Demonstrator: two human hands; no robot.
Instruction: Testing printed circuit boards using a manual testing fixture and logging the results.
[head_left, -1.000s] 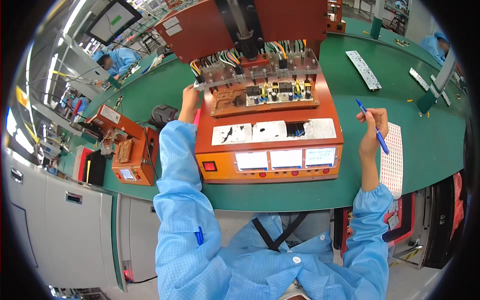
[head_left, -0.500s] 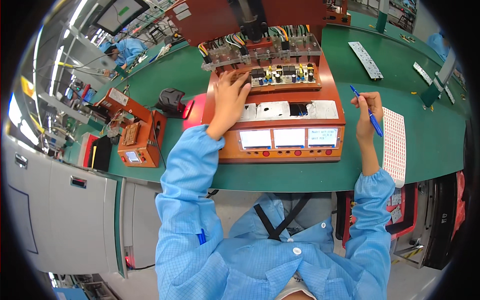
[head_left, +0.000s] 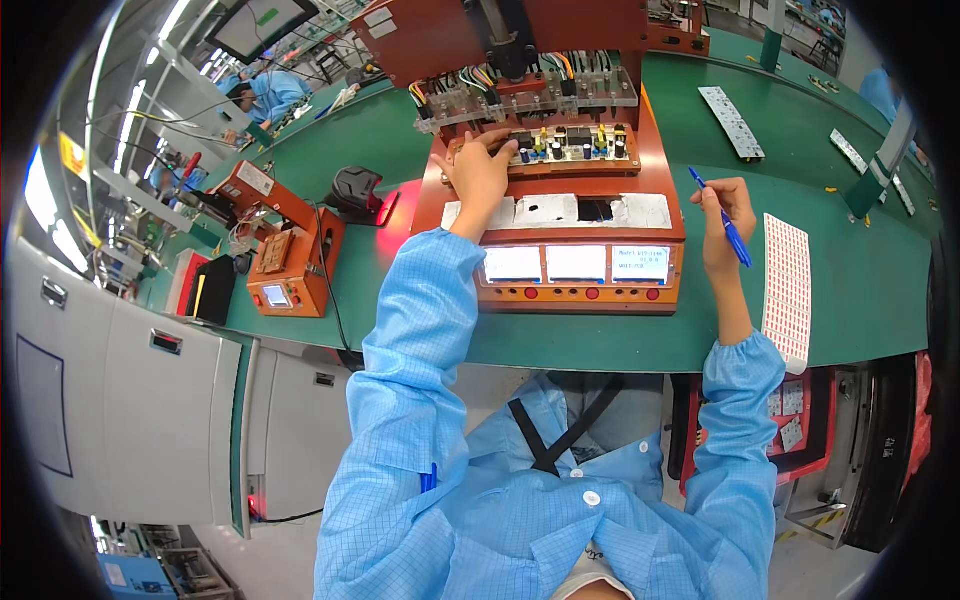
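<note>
A circuit board [head_left: 585, 148] with black, yellow and white parts lies in the brown tray of a red-brown test fixture [head_left: 560, 212]. My left hand [head_left: 478, 178] rests over the board's left end, fingers spread and bent down against it. The hand covers that end, so the exact fingertip contact is hidden. Off the fixture's right side, my right hand [head_left: 728, 218] is closed round a blue pen [head_left: 733, 235], held slantwise above the bench. Above the board hangs a clear plate [head_left: 540, 103] with pins and coloured wires. Three small screens [head_left: 577, 263] glow on the fixture's front.
A sheet of red-marked labels [head_left: 787, 290] lies right of my right hand. Farther back are white board panels [head_left: 732, 122]. At left stand a black scanner [head_left: 356, 192] casting red light and a smaller orange fixture [head_left: 290, 262]. A red bin [head_left: 815, 425] sits below the bench edge.
My left hand has shifted right along the board's left end, its fingers now more bent. The right hand with the pen has moved slightly left. The whole view has shifted a little.
</note>
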